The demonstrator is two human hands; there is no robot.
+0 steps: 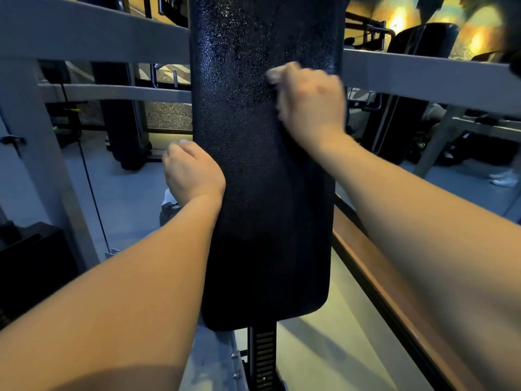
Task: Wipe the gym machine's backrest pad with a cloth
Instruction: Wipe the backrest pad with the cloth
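Note:
The tall black textured backrest pad stands upright in the middle of the view, its upper part glistening wet. My left hand curls around the pad's left edge at mid height. My right hand, blurred by motion, is closed and pressed against the pad's upper right area. A dark cloth shows as a darker fold under and below that hand, hard to tell apart from the black pad.
Grey frame bars cross behind the pad on both sides. A black cable hangs at left. A toothed adjustment post sits under the pad. A brown wooden ledge runs along the right. Other machines and a person's white shoes are behind.

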